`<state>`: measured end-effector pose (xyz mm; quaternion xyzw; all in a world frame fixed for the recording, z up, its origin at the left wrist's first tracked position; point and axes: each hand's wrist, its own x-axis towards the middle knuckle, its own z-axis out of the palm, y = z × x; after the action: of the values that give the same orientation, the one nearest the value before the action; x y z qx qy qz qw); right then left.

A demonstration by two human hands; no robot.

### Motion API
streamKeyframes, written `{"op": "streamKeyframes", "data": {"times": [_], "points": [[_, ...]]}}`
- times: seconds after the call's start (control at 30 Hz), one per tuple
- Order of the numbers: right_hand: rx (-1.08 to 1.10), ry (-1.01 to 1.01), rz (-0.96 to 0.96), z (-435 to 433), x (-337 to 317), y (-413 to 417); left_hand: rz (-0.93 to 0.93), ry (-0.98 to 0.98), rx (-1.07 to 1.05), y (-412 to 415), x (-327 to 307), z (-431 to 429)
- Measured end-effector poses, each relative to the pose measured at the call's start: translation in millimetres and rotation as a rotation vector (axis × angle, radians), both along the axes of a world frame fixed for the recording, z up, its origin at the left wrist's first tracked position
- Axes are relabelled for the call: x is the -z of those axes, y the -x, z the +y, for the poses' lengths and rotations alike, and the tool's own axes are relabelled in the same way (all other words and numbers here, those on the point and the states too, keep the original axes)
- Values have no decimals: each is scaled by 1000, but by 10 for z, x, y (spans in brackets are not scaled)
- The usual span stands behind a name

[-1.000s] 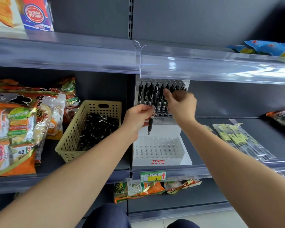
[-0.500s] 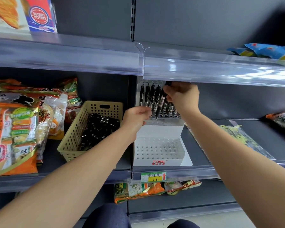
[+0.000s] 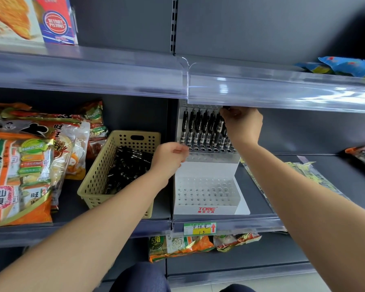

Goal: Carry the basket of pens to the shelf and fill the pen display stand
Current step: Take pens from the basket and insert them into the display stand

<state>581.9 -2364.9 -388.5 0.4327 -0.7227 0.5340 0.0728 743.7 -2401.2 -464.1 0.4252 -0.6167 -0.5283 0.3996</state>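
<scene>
Grey shop shelf [image 3: 358, 186]: right grip [image 3: 240, 125] pinches a pen [image 3: 220, 128] in the white stand [image 3: 207, 205] (far tier); left grip [image 3: 171, 157] curled, empty, beside the basket [image 3: 97, 175].

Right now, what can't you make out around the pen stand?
Head view:
- Upper-right holes of the pen stand: behind the right hand.
- Whether the left hand holds anything: curled fingers hide its palm.
- Number of pens in the basket: dark, blurred heap.

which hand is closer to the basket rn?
Left. The left hand is just right of the basket; right hand is farther right, gripping a pen at the stand's top row.
</scene>
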Motion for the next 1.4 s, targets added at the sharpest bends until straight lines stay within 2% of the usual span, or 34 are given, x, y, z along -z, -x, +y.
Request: {"op": "streamKeyframes", "data": {"times": [0.17,0.47,0.83,1.4], "points": [[-21,-61,42,-25,66,-9,-61,34,-2,-45,36,-18],[89,-257,155,-39,233,-27,-135,63,-41,-116,95,-34],[68,-310,95,-109,193,41,-140,55,-61,-140,97,-62],[99,-458,176,-98,243,60,-147,71,-56,-157,86,-55]]}}
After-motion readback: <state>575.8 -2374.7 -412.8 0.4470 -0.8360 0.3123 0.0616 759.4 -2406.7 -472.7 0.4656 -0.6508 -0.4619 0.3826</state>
